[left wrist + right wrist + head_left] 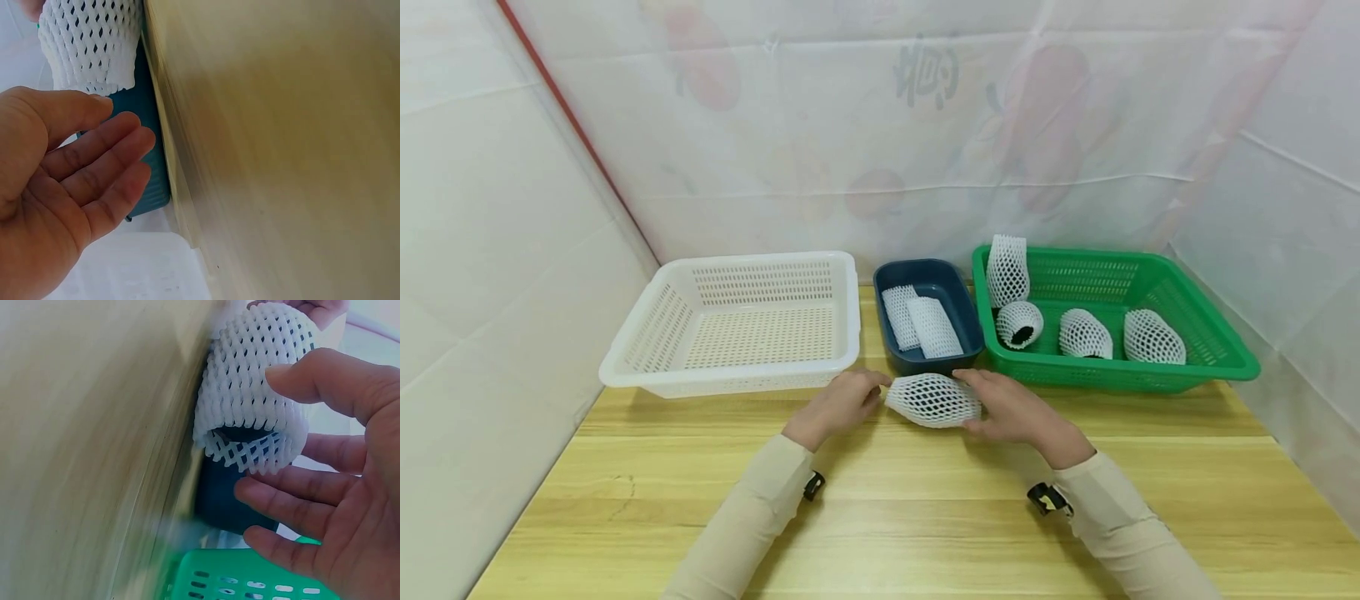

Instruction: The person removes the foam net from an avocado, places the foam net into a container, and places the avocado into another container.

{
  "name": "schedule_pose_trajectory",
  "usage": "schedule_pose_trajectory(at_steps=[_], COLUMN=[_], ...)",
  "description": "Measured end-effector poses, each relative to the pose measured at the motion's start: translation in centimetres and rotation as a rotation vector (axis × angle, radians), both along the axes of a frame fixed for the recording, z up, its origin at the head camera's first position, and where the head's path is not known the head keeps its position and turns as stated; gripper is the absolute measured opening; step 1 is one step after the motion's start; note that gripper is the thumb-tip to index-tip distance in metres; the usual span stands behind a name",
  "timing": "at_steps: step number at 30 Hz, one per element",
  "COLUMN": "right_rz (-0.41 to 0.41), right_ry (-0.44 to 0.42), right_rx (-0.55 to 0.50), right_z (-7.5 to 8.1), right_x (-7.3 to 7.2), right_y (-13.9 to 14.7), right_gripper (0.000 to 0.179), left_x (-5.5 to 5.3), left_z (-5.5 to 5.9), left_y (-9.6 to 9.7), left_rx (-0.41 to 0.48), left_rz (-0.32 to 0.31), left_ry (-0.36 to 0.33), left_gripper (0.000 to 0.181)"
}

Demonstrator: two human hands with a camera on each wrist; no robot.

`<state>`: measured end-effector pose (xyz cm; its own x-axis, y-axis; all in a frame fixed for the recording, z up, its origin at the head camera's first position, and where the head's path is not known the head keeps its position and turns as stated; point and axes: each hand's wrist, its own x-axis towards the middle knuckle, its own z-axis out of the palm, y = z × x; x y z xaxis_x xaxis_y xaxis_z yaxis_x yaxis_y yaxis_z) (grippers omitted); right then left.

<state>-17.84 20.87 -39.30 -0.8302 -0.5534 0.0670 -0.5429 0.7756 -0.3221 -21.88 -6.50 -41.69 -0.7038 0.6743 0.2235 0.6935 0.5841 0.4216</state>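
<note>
A white foam net sleeve (934,401) with something dark inside lies at the front of the blue bin (967,354). My right hand (1011,408) holds its right end, the thumb (289,382) on the mesh and the index finger behind it. In the right wrist view, the dark thing shows inside the sleeve's open end; its kind is hidden by the net. My left hand (841,406) is beside the sleeve's left end, fingers loosely bent with nothing between them. Its thumb tip (102,103) is just below the net's edge in the left wrist view.
Two flat foam net sleeves (935,327) lie in the blue bin. A green basket (1120,373) at the right holds several netted dark things (1153,337) and an upright sleeve (1007,271). At the left stands a white basket (730,372). Plastic sheeting (820,108) walls the wooden table.
</note>
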Motion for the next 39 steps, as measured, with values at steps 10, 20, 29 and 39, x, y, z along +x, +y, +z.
schedule_pose_trajectory(at_steps=[10, 20, 29, 39], right_rz=[0.020, 0.063, 0.036, 0.021], right_ry=[0.054, 0.138, 0.110, 0.118], right_rx=[-0.006, -0.048, -0.030, -0.047], right_z=[-0.6, -0.9, -0.5, -0.6], right_x=[-0.6, -1.0, -1.1, -1.1], right_y=[0.3, 0.5, 0.3, 0.4], right_gripper=[0.046, 0.037, 0.032, 0.030], left_x=[-0.1, 0.0, 0.1, 0.3], left_z=[-0.1, 0.1, 0.5, 0.6], left_y=[0.8, 1.1, 1.5, 2.0], left_rx=[0.071, 0.083, 0.054, 0.065], left_rz=[-0.019, -0.037, -0.041, -0.026], left_ry=[0.044, 0.028, -0.026, -0.046], left_gripper=[0.019, 0.018, 0.032, 0.036])
